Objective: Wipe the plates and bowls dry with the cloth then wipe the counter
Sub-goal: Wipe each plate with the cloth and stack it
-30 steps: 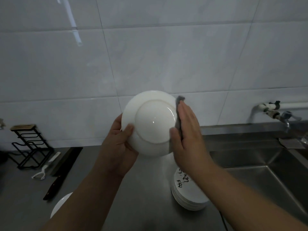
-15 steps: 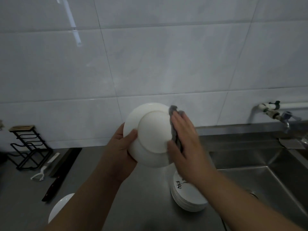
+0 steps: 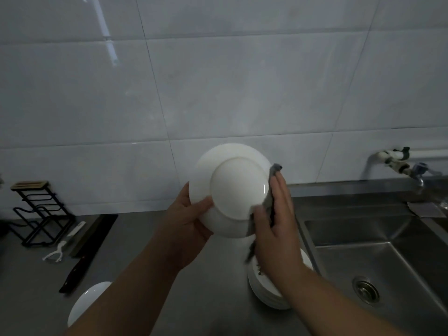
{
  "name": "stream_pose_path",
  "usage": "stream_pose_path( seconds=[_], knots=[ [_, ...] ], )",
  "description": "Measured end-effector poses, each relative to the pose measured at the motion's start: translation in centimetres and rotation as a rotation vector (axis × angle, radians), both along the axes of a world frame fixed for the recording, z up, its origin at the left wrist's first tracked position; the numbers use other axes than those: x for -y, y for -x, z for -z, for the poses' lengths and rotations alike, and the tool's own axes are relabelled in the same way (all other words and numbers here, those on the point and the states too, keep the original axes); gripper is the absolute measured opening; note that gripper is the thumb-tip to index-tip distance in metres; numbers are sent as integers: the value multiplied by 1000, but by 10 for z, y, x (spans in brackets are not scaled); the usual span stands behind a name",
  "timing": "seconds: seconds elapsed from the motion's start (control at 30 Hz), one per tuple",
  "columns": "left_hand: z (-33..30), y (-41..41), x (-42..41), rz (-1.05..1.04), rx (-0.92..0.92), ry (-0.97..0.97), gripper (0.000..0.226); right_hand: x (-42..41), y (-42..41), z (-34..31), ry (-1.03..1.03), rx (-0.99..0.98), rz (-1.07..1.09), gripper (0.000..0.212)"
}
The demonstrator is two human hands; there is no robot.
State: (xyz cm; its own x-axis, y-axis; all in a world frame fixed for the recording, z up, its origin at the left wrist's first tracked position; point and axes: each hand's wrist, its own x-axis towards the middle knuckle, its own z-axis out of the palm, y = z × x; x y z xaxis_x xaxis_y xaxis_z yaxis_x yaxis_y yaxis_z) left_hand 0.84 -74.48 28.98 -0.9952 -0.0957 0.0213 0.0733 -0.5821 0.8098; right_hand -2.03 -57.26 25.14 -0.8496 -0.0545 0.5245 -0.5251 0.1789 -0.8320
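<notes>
While my left hand [image 3: 184, 224] grips the white plate [image 3: 230, 190] by its lower left rim, thumb curled over the underside and fingers hidden behind it, I hold it up in front of the tiled wall, above the steel counter [image 3: 135, 238]. Its underside faces me: plain glossy white, a raised round foot in the middle catching a small glint near the right edge, a broad sloping rim around that. My right hand [image 3: 276, 226] lies against the plate's right edge with fingers straight and close together, pressing the grey cloth [image 3: 272, 180] to the rim; my thumb comes round onto the underside, pinching the cloth there. One corner of the cloth pokes up above my fingertips and a dark tail hangs below my palm. Under my right wrist sits a stack of white plates [image 3: 269, 294] with dark markings on the top one, just beside the sink [image 3: 378, 251]. Another white dish [image 3: 84, 301] rests on the counter beneath my left forearm.
</notes>
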Motion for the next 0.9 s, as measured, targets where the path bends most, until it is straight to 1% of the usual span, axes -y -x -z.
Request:
stream_pose_path(
  seconds=[0.07, 0.13, 0.2, 0.27, 0.33, 0.43, 0.5, 0.57, 0.67, 0.77, 0.83, 0.9],
  knots=[
    [-4, -1, 7, 62, 49, 91, 56, -11, 27, -13, 0, 22, -1, 51],
    [-7, -1, 15, 85, 103, 177, 53, -20, 48, -30, -44, 4, -49, 43],
    [-7, -1, 16, 91, 109, 171, 45, -23, 59, -41, -108, -28, -91, 38],
    [-4, 0, 13, 47, 84, 108, 43, -26, 59, -39, -188, -95, -86, 43],
    [-2, 3, 10, -16, 53, 31, 48, -22, 43, -23, -252, -140, -71, 59],
    [0, 6, 8, -77, 13, -31, 49, -9, 3, 9, -312, -81, -120, 81],
    [3, 6, 6, -82, 13, -42, 48, -8, 1, 13, -393, -88, -117, 82],
    [4, 5, 2, -59, 7, -62, 44, -12, 23, 0, -441, -88, -60, 76],
    [3, 7, -6, -47, -24, -82, 41, -12, 44, -21, -403, -63, 44, 69],
    [5, 11, -11, -50, -37, -114, 41, 3, 16, -7, -310, -31, 58, 75],
    [8, 12, -11, -1, -32, -94, 48, 11, -6, 11, -234, -18, 11, 76],
    [6, 12, -9, 60, -8, -16, 57, 5, 2, 13, -147, 30, 17, 70]
  ],
)
